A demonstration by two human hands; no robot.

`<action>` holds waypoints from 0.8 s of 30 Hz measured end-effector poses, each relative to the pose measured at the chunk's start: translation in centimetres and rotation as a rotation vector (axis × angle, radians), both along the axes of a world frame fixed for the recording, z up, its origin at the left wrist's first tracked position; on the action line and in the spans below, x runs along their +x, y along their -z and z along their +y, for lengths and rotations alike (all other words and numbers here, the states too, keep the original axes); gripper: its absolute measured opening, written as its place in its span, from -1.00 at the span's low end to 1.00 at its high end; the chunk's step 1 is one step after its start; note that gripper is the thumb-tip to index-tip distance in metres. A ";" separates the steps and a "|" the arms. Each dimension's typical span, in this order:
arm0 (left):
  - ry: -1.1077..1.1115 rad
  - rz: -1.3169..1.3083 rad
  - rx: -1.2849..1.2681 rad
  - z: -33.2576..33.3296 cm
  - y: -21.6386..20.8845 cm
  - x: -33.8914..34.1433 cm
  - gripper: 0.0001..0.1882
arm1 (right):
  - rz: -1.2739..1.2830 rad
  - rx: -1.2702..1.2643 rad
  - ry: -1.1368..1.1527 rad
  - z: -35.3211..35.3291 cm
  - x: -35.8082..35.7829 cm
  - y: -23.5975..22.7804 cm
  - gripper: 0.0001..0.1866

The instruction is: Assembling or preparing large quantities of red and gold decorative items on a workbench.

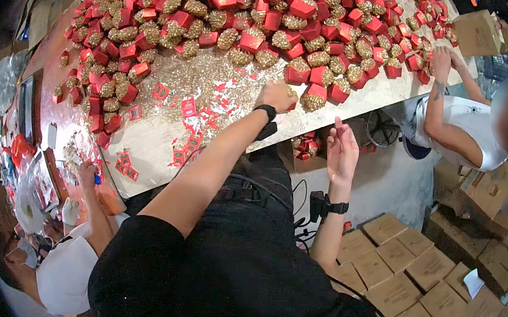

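Note:
My left hand (278, 97), its wrist in a black band, reaches over the near part of the table with its fingers curled round a small red-and-gold ornament that the hand mostly hides. Just past it lies a large heap of similar ornaments (239, 57), each a red faceted pot with a bumpy gold glittery top. Off the table's near edge, my right hand (342, 151) is raised with its fingers stretched out and nothing in it. A black device (319, 206) is strapped to that wrist.
Gold glitter and red labels (189, 107) are scattered over the pale tabletop (157, 169). At the right a person in white (463, 130) reaches to the heap; another person's arm (96, 206) works at the left. Stacked cardboard boxes (406, 291) cover the floor at the lower right.

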State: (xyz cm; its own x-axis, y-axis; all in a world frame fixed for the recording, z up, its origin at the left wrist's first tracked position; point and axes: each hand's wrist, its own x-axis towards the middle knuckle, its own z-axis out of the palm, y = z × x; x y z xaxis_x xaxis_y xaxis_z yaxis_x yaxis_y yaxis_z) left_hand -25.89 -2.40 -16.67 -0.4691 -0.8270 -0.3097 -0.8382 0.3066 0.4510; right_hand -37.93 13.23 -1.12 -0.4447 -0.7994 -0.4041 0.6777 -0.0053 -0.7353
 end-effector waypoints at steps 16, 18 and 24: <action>-0.153 0.701 -0.200 6.4 -21.8 13.9 -0.49 | 0.597 -0.123 -0.434 -6.2 10.1 -5.6 -0.82; -0.182 0.726 -0.088 7.3 -22.2 14.7 -0.49 | 0.645 -0.229 -0.463 -6.7 10.7 -5.2 -0.82; -0.233 0.639 -0.146 8.5 -23.1 16.2 -0.47 | 0.767 -0.272 -0.630 -7.3 11.4 -5.8 -0.85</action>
